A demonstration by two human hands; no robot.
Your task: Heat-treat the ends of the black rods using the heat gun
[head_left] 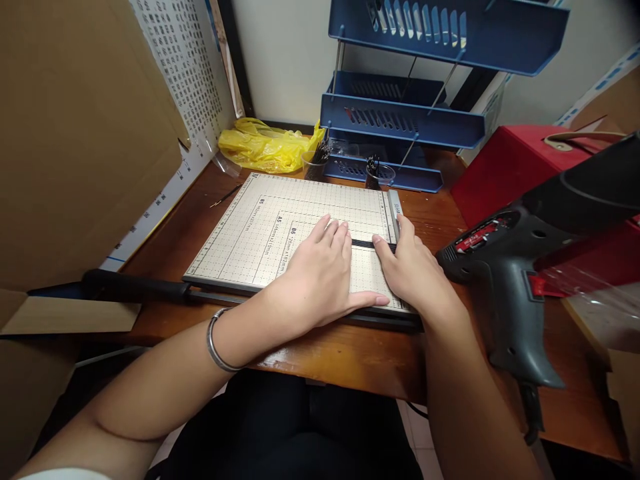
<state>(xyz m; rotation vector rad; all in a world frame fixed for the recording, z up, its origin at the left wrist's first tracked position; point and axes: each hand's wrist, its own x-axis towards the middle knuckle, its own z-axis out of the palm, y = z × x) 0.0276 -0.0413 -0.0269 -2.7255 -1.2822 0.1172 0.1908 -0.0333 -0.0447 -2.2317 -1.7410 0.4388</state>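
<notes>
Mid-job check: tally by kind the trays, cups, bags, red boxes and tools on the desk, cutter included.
Blue trays: 3
Small cups: 2
Yellow bag: 1
Red box: 1
Heat gun: 1
Cutting board: 1
Black strip: 1
Total: 10

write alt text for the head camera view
Two hands rest on a gridded paper cutter on a wooden desk: the left hand lies flat on it and the right hand touches a thin black strip by the side guide. A grey heat gun sits at right, with blue trays and a yellow bag behind.
</notes>
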